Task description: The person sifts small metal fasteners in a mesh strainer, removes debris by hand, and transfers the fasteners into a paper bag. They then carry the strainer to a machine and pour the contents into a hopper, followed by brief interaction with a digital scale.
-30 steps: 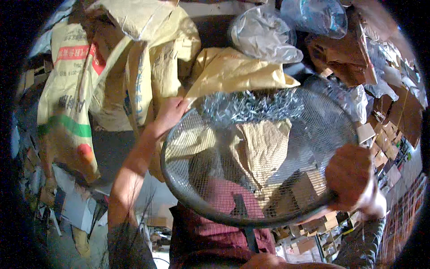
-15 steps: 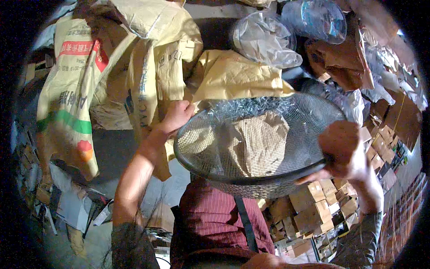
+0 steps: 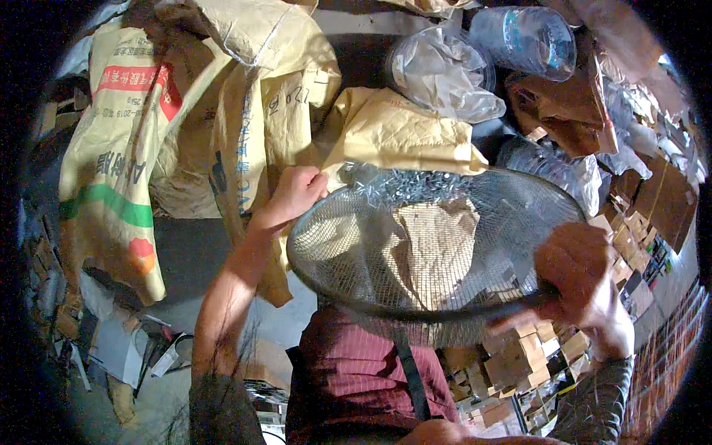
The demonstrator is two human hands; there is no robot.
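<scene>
A round black mesh sieve (image 3: 512, 245) tilts in front of my body. My right hand (image 3: 575, 271) is closed around its near right rim. Small shiny metal pieces, like screws or nails (image 3: 415, 184), lie heaped at its far side. The yellow woven sack (image 3: 404, 133) covers part of the far rim, its edge resting over the pieces. My left hand (image 3: 297, 193) is closed at the sack's left edge, close against the sieve's rim; its fingertips are partly hidden. A crumpled tan sheet (image 3: 437, 248) shows through the mesh in the middle of the sieve.
More woven sacks (image 3: 111, 156) hang or stand at the left. Clear plastic containers (image 3: 523, 41), one with a crumpled bag (image 3: 449, 74), sit at the far right. A brown cardboard piece (image 3: 560, 111) lies beside them. Several small cardboard boxes (image 3: 519, 360) are piled at the lower right.
The sieve has shifted slightly toward me, its right side lower, with my right hand moving down too. The heap of metal pieces looks thicker below the sack's edge.
</scene>
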